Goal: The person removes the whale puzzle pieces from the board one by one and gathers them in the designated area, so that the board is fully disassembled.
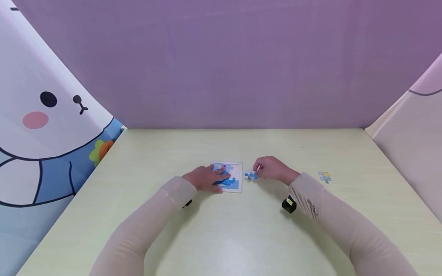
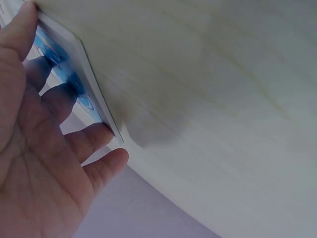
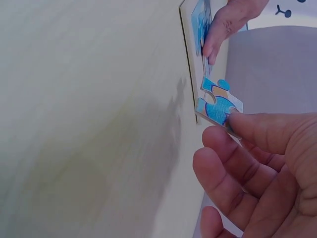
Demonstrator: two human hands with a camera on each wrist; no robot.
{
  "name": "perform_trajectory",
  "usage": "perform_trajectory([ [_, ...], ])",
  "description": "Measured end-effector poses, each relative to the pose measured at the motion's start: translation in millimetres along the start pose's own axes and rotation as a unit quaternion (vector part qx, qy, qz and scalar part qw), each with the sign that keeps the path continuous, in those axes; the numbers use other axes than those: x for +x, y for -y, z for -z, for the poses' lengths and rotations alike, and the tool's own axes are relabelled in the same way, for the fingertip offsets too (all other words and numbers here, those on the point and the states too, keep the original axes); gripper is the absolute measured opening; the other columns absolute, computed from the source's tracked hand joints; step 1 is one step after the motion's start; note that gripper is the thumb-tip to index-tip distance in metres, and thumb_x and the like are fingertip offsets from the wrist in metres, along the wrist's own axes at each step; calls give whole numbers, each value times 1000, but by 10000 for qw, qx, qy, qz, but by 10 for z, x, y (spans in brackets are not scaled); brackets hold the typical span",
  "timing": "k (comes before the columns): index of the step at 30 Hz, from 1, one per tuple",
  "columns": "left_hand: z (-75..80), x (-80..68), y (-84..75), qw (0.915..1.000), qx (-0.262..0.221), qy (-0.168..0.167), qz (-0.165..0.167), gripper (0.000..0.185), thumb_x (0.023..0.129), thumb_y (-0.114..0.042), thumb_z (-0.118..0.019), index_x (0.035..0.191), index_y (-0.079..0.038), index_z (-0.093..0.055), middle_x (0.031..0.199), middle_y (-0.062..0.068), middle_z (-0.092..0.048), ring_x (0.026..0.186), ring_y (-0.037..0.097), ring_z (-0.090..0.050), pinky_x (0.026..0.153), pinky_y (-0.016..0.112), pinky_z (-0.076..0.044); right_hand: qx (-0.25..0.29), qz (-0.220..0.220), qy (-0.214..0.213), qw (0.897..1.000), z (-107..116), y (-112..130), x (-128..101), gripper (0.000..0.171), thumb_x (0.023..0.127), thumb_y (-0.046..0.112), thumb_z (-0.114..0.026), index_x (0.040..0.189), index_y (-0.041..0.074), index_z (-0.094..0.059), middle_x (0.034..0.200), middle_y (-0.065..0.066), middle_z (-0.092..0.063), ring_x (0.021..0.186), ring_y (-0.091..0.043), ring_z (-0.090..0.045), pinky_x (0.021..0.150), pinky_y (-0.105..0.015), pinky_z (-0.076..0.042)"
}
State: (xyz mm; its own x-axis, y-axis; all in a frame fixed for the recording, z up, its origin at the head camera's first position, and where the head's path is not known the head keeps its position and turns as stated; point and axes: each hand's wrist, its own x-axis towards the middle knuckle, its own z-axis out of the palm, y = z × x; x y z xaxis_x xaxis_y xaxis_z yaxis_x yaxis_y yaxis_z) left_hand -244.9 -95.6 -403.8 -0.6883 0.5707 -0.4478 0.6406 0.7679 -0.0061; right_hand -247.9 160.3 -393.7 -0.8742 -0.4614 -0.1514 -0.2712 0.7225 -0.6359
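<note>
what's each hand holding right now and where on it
The right hand pinches a blue puzzle piece by its near edge. The left hand holds nothing; it rests flat on the puzzle board.

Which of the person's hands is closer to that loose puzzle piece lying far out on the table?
Right. The right hand is nearer the loose piece; the left hand rests farther away on the puzzle board.

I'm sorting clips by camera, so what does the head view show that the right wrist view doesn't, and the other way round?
Only the head view shows a loose puzzle piece lying far right on the table. Only the right wrist view shows the right hand pinching a blue puzzle piece at its edge. Both show the left hand resting on the puzzle board.
</note>
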Motion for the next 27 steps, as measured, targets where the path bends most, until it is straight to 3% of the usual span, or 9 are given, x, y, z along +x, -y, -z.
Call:
perform_trajectory([
  [7,9,-27,-11,10000,-5,-17,-31,65,96,-51,-49,152,-28,-27,159,1,-21,140,39,-24,102,48,-37,158,0,-29,9999,44,-168,-127,8,87,2,-61,93,-1,-64,71,-3,-62,62,-13,-56,63,-29,-46],
  [12,-8,-49,0,9999,-26,-80,-102,65,96,-51,-47,153,-27,-26,159,2,-20,140,41,-23,100,48,-40,356,362,-63,9987,80,-301,-216,5,87,4,-60,88,0,-62,64,0,-59,57,-11,-53,59,-28,-43],
  [16,-28,-48,21,9998,-17,-144,-167,65,97,-51,-45,153,-25,-26,159,4,-19,140,42,-22,98,48,-41,433,145,-27,9990,110,-357,-268,5,87,3,-59,90,-1,-62,65,-3,-60,59,-13,-54,59,-29,-42],
  [22,-48,-51,56,9989,-302,-164,-312,66,97,-51,-47,153,-23,-26,159,6,-18,140,45,-18,106,51,-32,435,8,11,9991,146,-415,-345,5,88,2,-60,90,-2,-62,67,-3,-61,62,-14,-57,60,-29,-43],
  [27,-42,-58,101,9971,-702,-63,-302,69,94,-55,-49,153,-29,-25,160,1,-13,143,40,-14,110,51,-25,415,-27,118,9991,220,-517,-435,5,89,3,-59,90,-1,-62,68,-1,-62,65,-15,-60,65,-32,-45],
])
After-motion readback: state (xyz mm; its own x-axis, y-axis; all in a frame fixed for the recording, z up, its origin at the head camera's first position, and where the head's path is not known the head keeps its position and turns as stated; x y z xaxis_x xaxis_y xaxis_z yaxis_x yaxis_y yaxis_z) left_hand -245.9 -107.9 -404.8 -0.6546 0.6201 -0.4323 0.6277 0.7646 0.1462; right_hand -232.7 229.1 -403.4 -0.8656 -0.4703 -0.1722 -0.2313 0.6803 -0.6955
